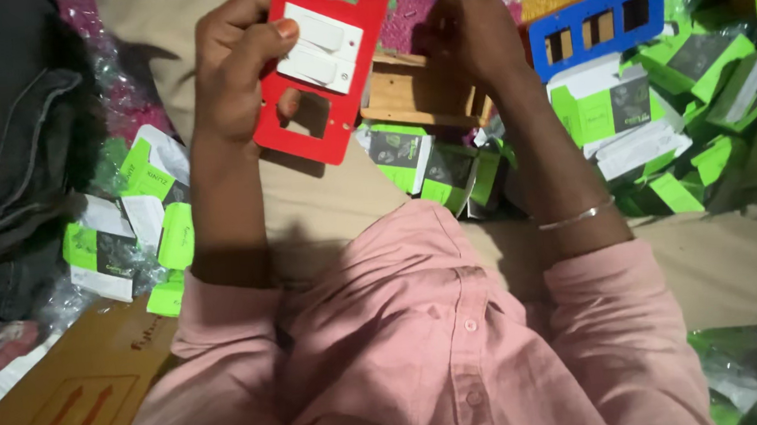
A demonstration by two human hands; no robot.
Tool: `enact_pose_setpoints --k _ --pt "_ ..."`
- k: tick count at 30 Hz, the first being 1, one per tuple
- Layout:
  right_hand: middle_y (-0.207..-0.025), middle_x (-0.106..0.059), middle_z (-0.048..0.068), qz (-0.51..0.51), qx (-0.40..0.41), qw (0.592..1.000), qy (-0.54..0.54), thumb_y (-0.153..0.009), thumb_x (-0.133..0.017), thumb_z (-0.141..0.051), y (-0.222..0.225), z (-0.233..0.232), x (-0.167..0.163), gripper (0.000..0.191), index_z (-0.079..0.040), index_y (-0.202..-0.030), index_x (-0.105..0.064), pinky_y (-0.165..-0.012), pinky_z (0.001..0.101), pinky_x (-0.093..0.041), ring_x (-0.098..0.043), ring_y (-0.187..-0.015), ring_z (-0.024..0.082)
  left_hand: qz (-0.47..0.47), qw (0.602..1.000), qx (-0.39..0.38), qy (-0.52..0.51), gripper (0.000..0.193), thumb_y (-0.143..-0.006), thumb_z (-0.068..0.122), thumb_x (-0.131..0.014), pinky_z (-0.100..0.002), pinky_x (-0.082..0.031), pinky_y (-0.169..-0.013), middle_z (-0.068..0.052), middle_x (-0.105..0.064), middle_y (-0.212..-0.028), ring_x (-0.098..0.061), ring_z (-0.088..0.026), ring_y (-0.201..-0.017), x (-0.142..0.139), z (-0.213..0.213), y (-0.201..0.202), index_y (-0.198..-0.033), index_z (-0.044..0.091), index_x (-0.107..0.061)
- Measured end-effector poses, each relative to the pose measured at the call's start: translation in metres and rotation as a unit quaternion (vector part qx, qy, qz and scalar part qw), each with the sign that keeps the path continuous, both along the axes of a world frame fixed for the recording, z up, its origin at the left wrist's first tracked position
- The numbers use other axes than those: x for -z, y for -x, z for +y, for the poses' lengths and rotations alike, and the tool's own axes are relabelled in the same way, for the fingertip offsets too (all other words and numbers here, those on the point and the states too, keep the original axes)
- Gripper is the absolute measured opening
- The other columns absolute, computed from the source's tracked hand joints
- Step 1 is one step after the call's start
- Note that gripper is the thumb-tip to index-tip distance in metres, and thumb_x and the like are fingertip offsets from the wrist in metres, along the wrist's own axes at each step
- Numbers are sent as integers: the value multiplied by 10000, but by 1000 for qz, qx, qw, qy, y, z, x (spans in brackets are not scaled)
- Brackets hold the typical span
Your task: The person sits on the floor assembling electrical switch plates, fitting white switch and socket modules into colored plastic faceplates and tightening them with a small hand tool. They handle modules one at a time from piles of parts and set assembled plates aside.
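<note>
Small green-and-white boxes (158, 166) are scattered at 9 o'clock beside a brown carton (63, 403). The left hand (235, 72) is clamped on a red switch plate (319, 66), thumb pressed on its white rocker switches (318, 46); the plate's long axis runs 12 to 6, slightly tilted. The right hand (473, 37), at 1 o'clock, rests over a wooden frame (419, 94); its fingers are hidden, so their state cannot be told. A blue plate (596, 24) lies at 2 o'clock.

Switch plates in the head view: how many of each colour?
Red plate, held in the left hand: 1
Blue plate, lying beyond the right hand: 1
Total: 2
</note>
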State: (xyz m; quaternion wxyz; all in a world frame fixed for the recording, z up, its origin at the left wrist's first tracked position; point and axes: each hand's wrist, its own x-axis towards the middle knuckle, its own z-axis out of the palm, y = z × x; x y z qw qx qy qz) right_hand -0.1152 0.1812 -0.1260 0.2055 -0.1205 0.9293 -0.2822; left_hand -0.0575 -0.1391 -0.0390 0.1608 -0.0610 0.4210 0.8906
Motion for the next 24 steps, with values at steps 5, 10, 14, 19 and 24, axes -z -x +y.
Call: enact_pose_setpoints --k 5,10,14,19,24 --pt "-972 -706 148 149 -80 985 37 -913 -730 -105 8 -2 17 110 -87 -1004 -788 -840 475 -540 -672 -962 375 7 999 7 34 250 -991 24 -591 -264 -410 -446 -101 -681 -820 -531 -118 -493 1 5 3 -1186 -111 -668" --pt "-1128 -672 135 231 -78 970 -21 -921 -686 -50 4 -13 31 131 -82 -1028 -754 -838 462 -524 -654 -1031 381 1 998 12 69 228 -1016 37 -606 -262 -414 -464 -97 -687 -841 -543 -114 -525 -2 8 3 -1178 -106 -681" --pt "-1018 -690 150 205 -42 976 59 -814 -757 15 -1 -10 -2 206 -18 -1009 -703 -820 394 -574 -684 -971 347 7 992 37 120 238 -1015 49 -632 -237 -429 -469 -78 -699 -887 -552 -78 -546 -6 18 3 -1204 -87 -680" --pt "-955 -743 85 89 154 950 255 -996 -772 34 -44 5 -92 86 11 -1028 -695 -820 266 -598 -723 -878 126 29 989 46 137 236 -1028 76 -644 -240 -483 -485 -84 -708 -915 -568 -67 -543 -17 43 -4 -1195 -85 -681" --pt "-1006 -716 71 50 179 915 358 -978 -754 70 -90 2 -161 95 36 -1058 -715 -810 245 -571 -692 -917 120 50 992 38 107 284 -1016 91 -649 -228 -468 -486 -55 -720 -1003 -595 -56 -596 -28 79 -14 -1254 -63 -657"
